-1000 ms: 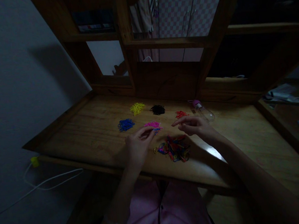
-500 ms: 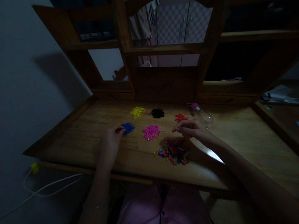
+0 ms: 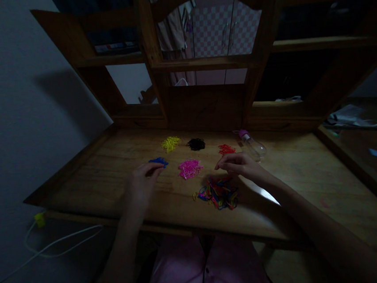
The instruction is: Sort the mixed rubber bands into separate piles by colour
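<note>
Two hands flank the pink pile point(image 3: 190, 169) on the counter point(image 3: 298, 157).
To its left, the left hand point(image 3: 141, 184) has bent fingers at the blue pile point(image 3: 159, 161); to its right, the right hand point(image 3: 240, 163) is curled between the red pile point(image 3: 226, 149) and mixed pile point(image 3: 218, 196). Whether either grip holds anything, I cannot tell.

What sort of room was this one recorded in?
Probably a room at home, perhaps a bedroom: a wooden desk with shelves above, hanging clothes and checkered cupboard doors.

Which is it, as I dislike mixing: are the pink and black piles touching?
Apart: the head view shows bare tabletop between the pink pile and black pile.
</note>
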The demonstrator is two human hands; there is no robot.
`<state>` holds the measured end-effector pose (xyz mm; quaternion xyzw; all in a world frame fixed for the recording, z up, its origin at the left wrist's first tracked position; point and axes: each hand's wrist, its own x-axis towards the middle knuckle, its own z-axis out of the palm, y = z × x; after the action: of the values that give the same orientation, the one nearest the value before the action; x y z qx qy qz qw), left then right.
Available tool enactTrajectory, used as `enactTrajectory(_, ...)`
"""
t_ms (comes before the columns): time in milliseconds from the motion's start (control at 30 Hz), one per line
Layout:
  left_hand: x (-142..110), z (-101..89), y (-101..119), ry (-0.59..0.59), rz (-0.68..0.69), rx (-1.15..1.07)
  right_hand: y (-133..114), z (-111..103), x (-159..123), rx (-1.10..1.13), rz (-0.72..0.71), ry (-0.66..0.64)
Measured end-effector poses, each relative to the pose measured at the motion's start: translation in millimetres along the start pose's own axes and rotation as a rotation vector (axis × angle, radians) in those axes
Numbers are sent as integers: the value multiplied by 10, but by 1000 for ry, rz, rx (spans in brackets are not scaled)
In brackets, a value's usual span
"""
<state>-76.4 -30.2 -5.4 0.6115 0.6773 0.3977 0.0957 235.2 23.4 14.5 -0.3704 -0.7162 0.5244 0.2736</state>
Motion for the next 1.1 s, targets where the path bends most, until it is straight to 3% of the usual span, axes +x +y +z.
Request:
enactTrajectory(167,-375,292,378,-341,79,-138,-10,-3,0,-21,-10,19)
enactTrajectory(333,-499,451,452,-533,168,-177,9,-12,12,-34,-13,29)
enactTrajectory(767,-345,470,498,-626,269,-165,8,-13,-2,-25,-10,31)
enactTrajectory(1100,-356,468,501,-630,132,-227,-2,-15,-3,-43,-2,31)
